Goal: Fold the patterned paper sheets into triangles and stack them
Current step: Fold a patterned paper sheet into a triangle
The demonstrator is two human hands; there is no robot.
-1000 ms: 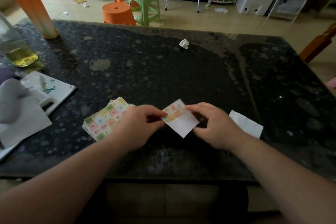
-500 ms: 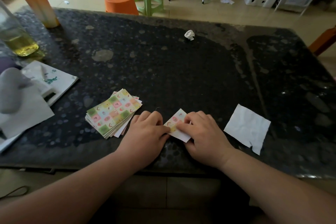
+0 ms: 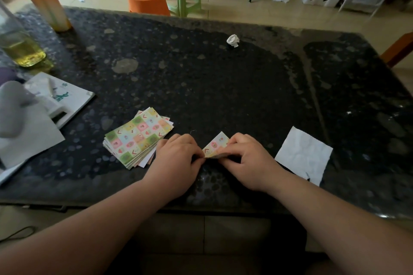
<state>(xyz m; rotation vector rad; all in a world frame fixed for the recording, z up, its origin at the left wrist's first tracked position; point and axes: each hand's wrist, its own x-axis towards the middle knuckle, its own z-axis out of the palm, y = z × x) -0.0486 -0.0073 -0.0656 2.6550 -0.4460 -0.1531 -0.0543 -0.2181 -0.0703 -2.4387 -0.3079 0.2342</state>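
- We have one sheet (image 3: 216, 144) in the fold, lying on the table (image 3: 223, 87) close to its near edge, between our two hands.
- Our left hand (image 3: 178, 158) has its fingers curled under, the tips pinching the sheet's left corner.
- Our right hand (image 3: 248, 158) is curled too, its fingertips (image 3: 232, 144) clamped over the sheet's right side and near edge, so part of the paper is hidden.
- The step in hand, as we judge it, is pressing the crease of the triangle fold: pattern side out, no white showing.
- What shows of the sheet is a triangle with its tip pointing far, leaning a touch to the right. Its long axis runs left to right along the near edge, where the fold seems to lie (our fingers cover most of that edge, so we cannot be sure).
- The stack (image 3: 137, 137) of flat sheets sits just left of our left hand, its long side slanting from near-left to far-right.
- We see no pile of finished triangles. A white paper (image 3: 304, 154) lies to the right of our right hand.
- Next, we think, the crease needs a firm run of the fingertips along its whole length with the corners kept matched, then a place chosen to set the triangle down.
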